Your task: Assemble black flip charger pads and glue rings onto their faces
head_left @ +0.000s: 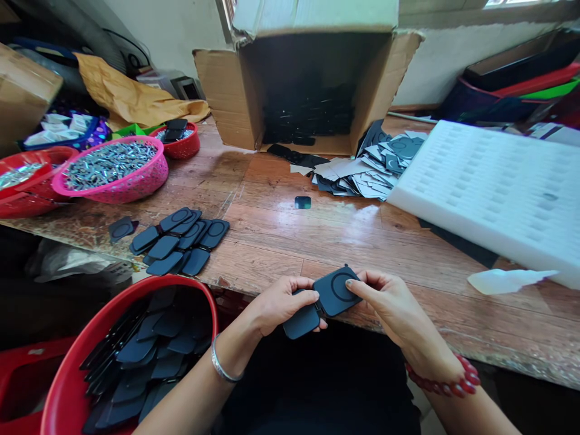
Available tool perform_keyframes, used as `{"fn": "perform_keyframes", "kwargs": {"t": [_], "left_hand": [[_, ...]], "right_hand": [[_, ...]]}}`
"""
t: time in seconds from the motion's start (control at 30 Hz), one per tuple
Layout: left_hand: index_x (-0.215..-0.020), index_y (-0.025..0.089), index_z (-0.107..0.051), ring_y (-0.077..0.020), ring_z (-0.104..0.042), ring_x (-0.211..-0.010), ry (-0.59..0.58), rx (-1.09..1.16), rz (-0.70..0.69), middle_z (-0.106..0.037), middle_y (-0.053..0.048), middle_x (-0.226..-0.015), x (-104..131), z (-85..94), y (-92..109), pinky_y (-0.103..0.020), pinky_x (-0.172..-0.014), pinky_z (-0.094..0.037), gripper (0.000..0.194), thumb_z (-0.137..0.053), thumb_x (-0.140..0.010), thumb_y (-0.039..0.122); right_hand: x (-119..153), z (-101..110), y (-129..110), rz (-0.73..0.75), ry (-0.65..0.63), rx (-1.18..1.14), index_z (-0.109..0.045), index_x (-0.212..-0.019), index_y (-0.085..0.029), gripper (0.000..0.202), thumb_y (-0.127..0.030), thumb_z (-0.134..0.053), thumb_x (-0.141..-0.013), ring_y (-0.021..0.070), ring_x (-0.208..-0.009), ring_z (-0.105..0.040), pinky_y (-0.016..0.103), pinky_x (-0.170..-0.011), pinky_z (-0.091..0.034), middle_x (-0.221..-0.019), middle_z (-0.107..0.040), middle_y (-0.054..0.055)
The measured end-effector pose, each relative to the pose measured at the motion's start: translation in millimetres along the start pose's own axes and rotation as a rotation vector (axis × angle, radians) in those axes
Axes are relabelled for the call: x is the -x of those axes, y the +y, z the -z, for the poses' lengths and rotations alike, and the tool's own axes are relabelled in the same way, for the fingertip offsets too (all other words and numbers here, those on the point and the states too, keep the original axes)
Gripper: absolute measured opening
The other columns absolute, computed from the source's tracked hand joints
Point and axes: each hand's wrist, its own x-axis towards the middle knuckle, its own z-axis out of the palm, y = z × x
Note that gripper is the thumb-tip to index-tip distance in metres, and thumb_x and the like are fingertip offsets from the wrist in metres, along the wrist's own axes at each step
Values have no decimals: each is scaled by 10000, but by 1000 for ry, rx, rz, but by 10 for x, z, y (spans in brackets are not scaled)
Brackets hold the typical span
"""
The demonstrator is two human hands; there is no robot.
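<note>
Unfolded at the table's front edge is a dark folding wireless charger (328, 296), two flat rounded panels joined by a hinge, with a ring on the right panel. My left hand (278, 302) grips it near the hinge, thumb on top and fingers beneath. On the right panel, my right hand (394, 302) presses its thumb at the ring's edge, with its other fingers behind the panel. Left of my hands lies a pile of similar chargers (181, 238) on the wooden table (272, 241). Below that, a red basket (58, 386) holds several more.
An open cardboard box (226, 99) with dark pieces inside stands at the back. Right of it are a heap of cut sheets (357, 175) and a white foam tray (489, 181). A pink basket (154, 175) of metal parts sits left. A small dark piece (302, 202) lies mid-table.
</note>
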Motion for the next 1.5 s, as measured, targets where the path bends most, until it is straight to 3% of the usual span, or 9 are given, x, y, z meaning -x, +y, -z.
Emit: {"fn": "perform_keyframes", "kwargs": {"t": [0.53, 0.87, 1.03, 1.2, 1.5], "left_hand": [[-932, 131, -662, -153, -690, -582, 55, -28, -17, -719, -54, -665, 19, -26, 27, -225, -558, -518, 221, -652, -780, 291], [-889, 139, -643, -160, -688, -590, 35, -48, -88, -707, -56, -685, 8, 8, -14, -230, -547, -514, 411, -677, -793, 537], [-882, 131, -696, -159, -682, -599, 68, -65, -118, -710, -55, -711, 11, 4, -11, -237, -563, -514, 384, -680, -787, 502], [-887, 125, -746, -151, -658, -578, 91, -117, -145, -711, -55, -669, 17, -8, 5, -226, -557, -492, 341, -641, -814, 442], [-907, 120, -763, -140, -615, -548, 81, -168, -187, -700, -58, -644, 26, 8, 2, -217, -535, -456, 439, -661, -802, 534]], "right_hand": [[7, 0, -2, 39, 2, -17, -630, -568, -176, 380, -482, -856, -567, 152, -661, -529, 293, -672, -443, -670, -642, 21], [0, -5, -11, 95, -6, 43, -591, -558, -192, 399, -513, -824, -601, 161, -672, -513, 303, -678, -434, -675, -615, 23], [11, -23, -34, 147, -14, 83, -540, -522, -198, 427, -522, -796, -633, 174, -706, -528, 310, -695, -443, -714, -633, 40], [17, -25, -33, 229, 3, 161, -611, -550, -201, 335, -473, -755, -681, 207, -793, -571, 318, -722, -462, -810, -667, 69], [29, -16, 48, 391, 120, 362, -625, -584, -205, 268, -403, -670, -759, 220, -876, -607, 321, -779, -485, -920, -659, 84]]}}
